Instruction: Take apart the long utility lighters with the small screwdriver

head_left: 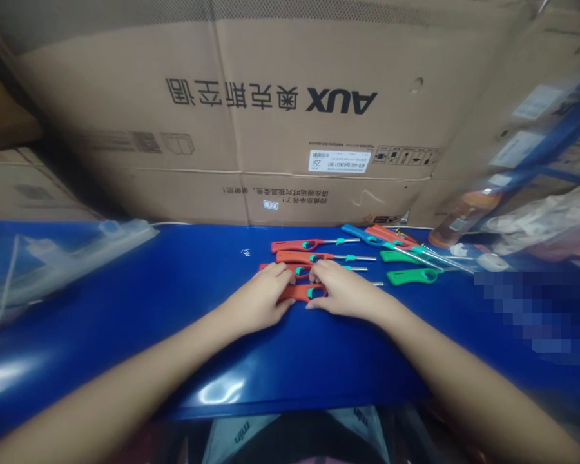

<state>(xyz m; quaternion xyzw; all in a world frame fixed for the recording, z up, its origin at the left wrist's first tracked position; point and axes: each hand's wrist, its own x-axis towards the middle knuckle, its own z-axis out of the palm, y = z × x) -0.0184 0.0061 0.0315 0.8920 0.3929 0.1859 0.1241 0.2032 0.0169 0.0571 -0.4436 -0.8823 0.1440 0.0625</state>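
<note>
A large cardboard box (251,148), printed with upside-down AUX lettering, was stood behind the blue table (290,367). At the table's right rear, an orange-tinted bottle (457,222) was seen. Over the table's middle, the left hand (263,299) and the right hand (345,290) were held close together. The handle of the nearest lighter (297,293) was grasped between the left fingers and thumb. The right fingers were curled at its trigger end; whether they were closed on it could not be told. Beyond this lighter, three more were laid roughly parallel: a rear red lighter (286,246), an orange lighter (292,256) and a middle red lighter (301,268), partly hidden by the hands. To the right, a blue lighter (357,232) and a green lighter (408,277) were laid. On the box, a white label (339,161) and a smaller sticker (270,205) were shown.
</note>
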